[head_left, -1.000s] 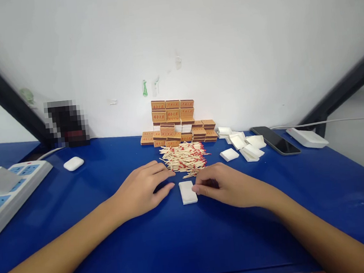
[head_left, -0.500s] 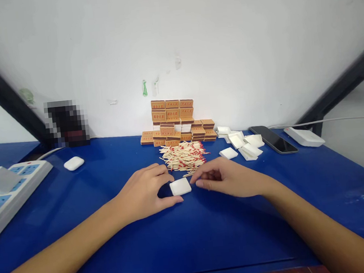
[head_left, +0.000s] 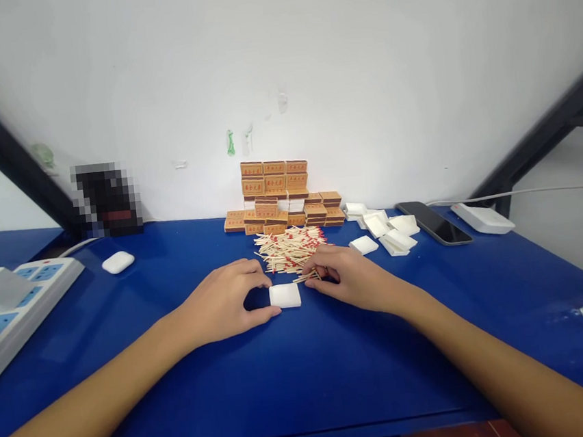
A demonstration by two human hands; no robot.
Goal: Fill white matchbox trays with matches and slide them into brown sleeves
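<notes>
A white matchbox tray lies on the blue table, its inside facing up. My left hand curves round its left end, with the thumb at the near edge and a fingertip at the far edge. Just right of the tray, my right hand pinches several matches between thumb and fingers at the near edge of a loose heap of matches. The matches have red heads and pale sticks. Part of the heap's right side is hidden behind my right hand.
Behind the heap, orange matchboxes are stacked against the wall. More white trays, a phone and a white flat box lie to the right. Leftward are a white earbud case and a power strip.
My right hand has moved slightly left and forward to the heap and closed on several matches. The tray, in my left hand, has turned a little and shifted slightly left.
</notes>
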